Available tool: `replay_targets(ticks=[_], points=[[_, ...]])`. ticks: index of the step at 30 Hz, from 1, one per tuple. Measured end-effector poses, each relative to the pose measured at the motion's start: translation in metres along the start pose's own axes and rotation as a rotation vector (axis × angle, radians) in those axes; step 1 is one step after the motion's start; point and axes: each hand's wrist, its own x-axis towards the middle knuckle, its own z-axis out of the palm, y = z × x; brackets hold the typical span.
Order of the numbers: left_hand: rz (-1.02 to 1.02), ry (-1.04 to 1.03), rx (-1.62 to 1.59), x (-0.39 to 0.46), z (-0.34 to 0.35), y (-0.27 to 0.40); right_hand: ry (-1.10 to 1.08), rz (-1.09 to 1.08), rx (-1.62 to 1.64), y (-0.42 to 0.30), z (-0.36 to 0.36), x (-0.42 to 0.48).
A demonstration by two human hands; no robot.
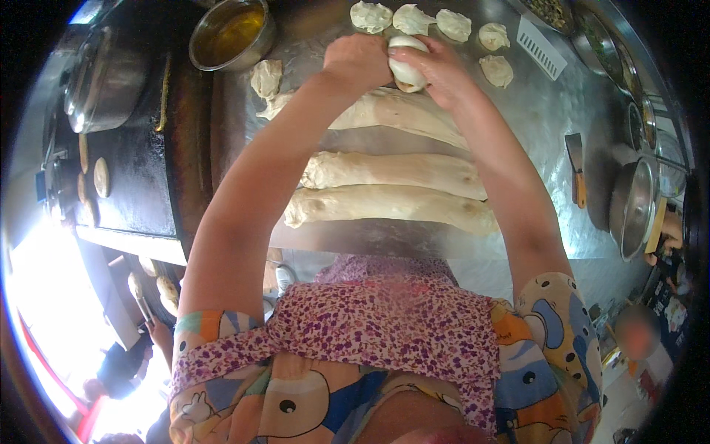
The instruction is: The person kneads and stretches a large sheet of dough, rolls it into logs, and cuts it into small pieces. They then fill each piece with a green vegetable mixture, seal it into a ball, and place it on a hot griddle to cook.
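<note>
At the top middle, my right hand [441,66] holds a smooth white ball of dough [407,64], its thumb lying across the front. My left hand [358,58] is curled against the ball's left side; its fingertips are hidden, so its exact hold cannot be told. Just beyond my hands lie pinched dough pieces [370,16] in a row, and two more [496,71] sit to the right. Another dough piece [267,79] lies to the left. Long rolls of dough stretch side by side under my forearms, the nearest roll [388,204] by the steel table's front edge.
A steel bowl of yellow oil [230,33] stands back left, beside a dark griddle [130,183] with flat breads [101,177]. To the right are a slotted white plastic piece [541,49], a wooden-handled scraper [577,169] and a steel bowl [632,208]. Other people are near both lower sides.
</note>
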Motion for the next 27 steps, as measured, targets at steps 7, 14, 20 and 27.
replay_targets(ticks=[7,14,20,27], points=[[0.075,0.052,-0.190,0.039,0.016,0.012,-0.117,-0.287,0.086,-0.059,-0.050,-0.064],[-0.144,-0.144,-1.653,0.002,0.033,-0.022,0.075,-0.443,-1.079,-0.013,-0.051,-0.030],[0.008,-0.244,-1.788,-0.053,0.043,0.008,0.020,-0.437,-0.686,0.014,-0.049,-0.080],[-0.067,0.699,-0.105,-0.066,0.062,-0.164,0.327,-0.184,-1.491,-0.010,-0.136,-0.146]])
